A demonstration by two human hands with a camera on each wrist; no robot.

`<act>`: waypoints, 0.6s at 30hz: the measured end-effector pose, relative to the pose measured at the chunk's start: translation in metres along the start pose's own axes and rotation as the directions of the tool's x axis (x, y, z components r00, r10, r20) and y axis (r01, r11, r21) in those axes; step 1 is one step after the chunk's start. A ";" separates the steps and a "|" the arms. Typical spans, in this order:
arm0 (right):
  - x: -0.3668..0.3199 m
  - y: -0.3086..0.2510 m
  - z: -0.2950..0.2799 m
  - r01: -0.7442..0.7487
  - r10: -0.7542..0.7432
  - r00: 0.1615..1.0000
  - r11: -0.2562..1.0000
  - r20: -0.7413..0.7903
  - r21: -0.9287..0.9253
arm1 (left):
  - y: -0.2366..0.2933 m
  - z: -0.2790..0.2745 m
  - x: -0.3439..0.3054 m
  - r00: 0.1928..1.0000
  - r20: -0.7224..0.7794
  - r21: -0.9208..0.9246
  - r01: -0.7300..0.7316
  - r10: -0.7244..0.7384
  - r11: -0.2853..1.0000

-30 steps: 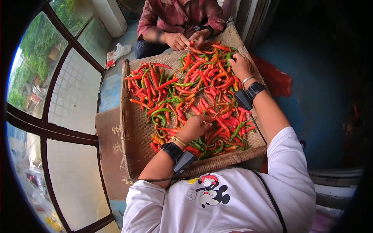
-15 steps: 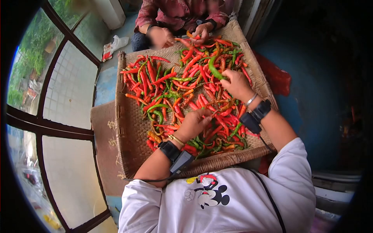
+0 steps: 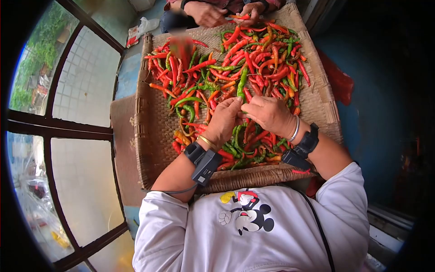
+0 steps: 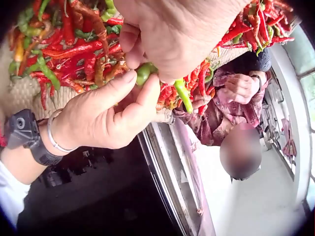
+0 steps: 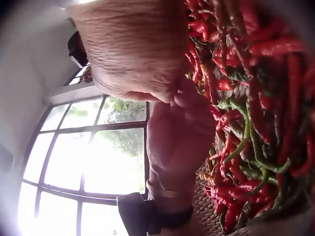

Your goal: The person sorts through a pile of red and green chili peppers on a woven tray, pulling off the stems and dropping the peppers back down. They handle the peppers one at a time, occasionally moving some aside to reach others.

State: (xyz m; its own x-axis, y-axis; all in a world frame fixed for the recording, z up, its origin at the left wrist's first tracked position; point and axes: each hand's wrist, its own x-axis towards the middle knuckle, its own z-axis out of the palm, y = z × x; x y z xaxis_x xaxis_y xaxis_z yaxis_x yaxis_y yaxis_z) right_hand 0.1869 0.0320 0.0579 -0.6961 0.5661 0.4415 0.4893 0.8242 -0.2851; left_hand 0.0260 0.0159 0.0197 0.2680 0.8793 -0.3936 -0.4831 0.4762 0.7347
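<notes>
In the head view, both hands meet above the near half of a woven tray [image 3: 325, 102] spread with red and green chili peppers [image 3: 267, 63]. Between them is a green chili pepper [image 3: 242, 86], its long end pointing away from the wearer. My left hand [image 3: 223, 120] pinches it from one side. My right hand [image 3: 271, 115], with a silver bracelet, pinches it at the near end. The left wrist view shows the green pepper [image 4: 183, 96] passing under the left hand [image 4: 182, 34], its thick end at the right hand's thumb and finger [image 4: 106, 115]. In the right wrist view the hands hide the pepper.
Across the tray, another person's hands [image 3: 210, 14] hold a reddish pepper [image 3: 240, 17]. Windows [image 3: 86, 77] line the left side. A white plastic bag [image 3: 147, 25] lies beyond the tray's far left corner, and a red bag [image 3: 337, 77] is at its right.
My right hand picked up the green pepper from the tray's far right and brought it toward me to the left hand. The left hand now pinches it too. The head view has shifted.
</notes>
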 end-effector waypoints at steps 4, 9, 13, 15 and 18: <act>-0.001 0.003 -0.003 -0.051 0.059 0.997 0.987 -0.052 0.154 | -0.001 0.000 0.000 0.999 0.008 0.057 0.031 -0.031 0.998; 0.000 0.017 -0.012 -0.387 0.487 0.859 0.820 -0.159 0.421 | 0.000 0.000 -0.001 0.999 0.012 0.133 0.039 -0.041 0.990; -0.004 0.025 -0.012 -0.454 0.576 0.817 0.646 -0.003 0.614 | 0.007 0.009 -0.009 0.987 0.139 0.414 0.012 -0.076 0.910; -0.004 0.025 -0.012 -0.469 0.533 0.839 0.608 0.108 0.641 | 0.003 0.014 -0.013 0.991 0.113 0.401 0.017 -0.068 0.916; -0.005 0.027 -0.010 -0.505 0.531 0.835 0.632 0.145 0.588 | 0.001 0.011 -0.011 0.991 0.107 0.377 0.034 -0.080 0.926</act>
State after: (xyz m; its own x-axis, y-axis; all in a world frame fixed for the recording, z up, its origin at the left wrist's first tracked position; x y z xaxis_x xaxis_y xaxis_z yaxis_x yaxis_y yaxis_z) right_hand 0.2095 0.0513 0.0564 -0.3975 0.9128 0.0935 0.3522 0.2459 -0.9030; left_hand 0.0316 0.0061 0.0305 0.3933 0.8326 -0.3899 -0.1240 0.4682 0.8749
